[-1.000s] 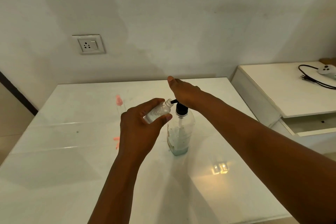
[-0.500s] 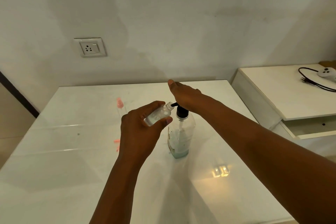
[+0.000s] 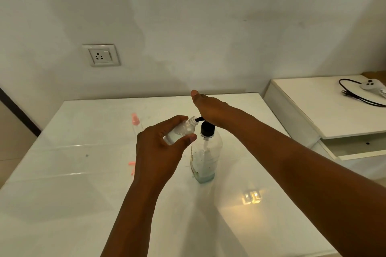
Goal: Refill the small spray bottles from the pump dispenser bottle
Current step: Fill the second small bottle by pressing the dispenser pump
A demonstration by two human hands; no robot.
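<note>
The pump head is hidden under the right hand (image 3: 211, 108), fingers straight, pressing down on the pump dispenser bottle (image 3: 205, 152). The left hand (image 3: 160, 148) grips the small spray bottle (image 3: 181, 130) tilted, its open neck at the black spout (image 3: 199, 119) just beyond its fingertips. Bare white table (image 3: 73, 204) lies around.

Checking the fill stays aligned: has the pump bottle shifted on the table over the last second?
No. The pump bottle stands at the same spot relative to the light reflection on the table.
</note>
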